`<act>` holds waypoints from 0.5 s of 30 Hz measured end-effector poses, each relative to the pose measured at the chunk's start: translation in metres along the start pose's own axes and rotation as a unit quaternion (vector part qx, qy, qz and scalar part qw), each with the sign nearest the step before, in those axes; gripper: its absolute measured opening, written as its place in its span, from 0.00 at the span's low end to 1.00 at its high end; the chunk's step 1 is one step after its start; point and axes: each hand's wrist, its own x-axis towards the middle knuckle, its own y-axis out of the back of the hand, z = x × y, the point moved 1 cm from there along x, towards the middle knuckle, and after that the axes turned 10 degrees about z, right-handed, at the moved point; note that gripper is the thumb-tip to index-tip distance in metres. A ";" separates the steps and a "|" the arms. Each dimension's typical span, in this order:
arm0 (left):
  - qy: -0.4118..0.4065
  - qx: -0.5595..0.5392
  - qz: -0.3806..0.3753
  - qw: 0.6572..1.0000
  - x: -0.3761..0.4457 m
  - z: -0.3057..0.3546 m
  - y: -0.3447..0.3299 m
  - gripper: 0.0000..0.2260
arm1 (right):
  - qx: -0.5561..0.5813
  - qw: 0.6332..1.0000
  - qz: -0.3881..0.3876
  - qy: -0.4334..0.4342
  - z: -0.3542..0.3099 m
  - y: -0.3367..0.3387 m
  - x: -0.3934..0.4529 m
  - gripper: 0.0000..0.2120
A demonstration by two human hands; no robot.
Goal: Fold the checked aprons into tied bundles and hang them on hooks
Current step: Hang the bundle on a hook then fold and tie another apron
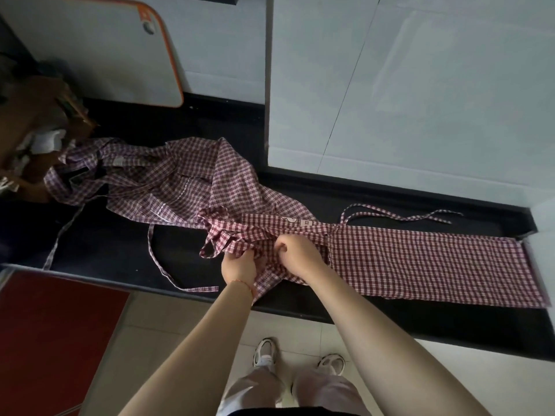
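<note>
A red-and-white checked apron [420,262] lies folded into a long strip across the black counter [375,310], its far end reaching the right edge. My left hand [240,265] and my right hand [297,253] both grip bunched cloth at the strip's left end. A tie strap [399,216] trails loose behind the strip. More checked aprons [156,178] lie in a crumpled heap to the left, with thin straps [156,265] hanging toward the counter's front edge.
A white tiled wall [405,85] rises behind the counter. An orange-rimmed white board [120,55] leans at the back left, beside a brown box of clutter [33,127]. A red cabinet front [54,340] stands lower left. My shoes [264,352] are on the pale floor.
</note>
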 end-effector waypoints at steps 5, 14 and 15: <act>-0.020 -0.006 -0.015 1.000 0.007 0.014 -0.019 0.08 | -0.124 0.991 0.027 -0.037 0.043 0.011 -0.007 0.20; 0.065 0.120 -0.026 0.990 -0.025 -0.025 -0.019 0.11 | -0.244 0.968 -0.025 0.052 0.050 0.002 -0.013 0.20; 0.065 0.140 -0.050 0.987 -0.025 -0.023 -0.024 0.12 | -0.256 0.964 -0.016 0.065 0.049 0.002 -0.015 0.17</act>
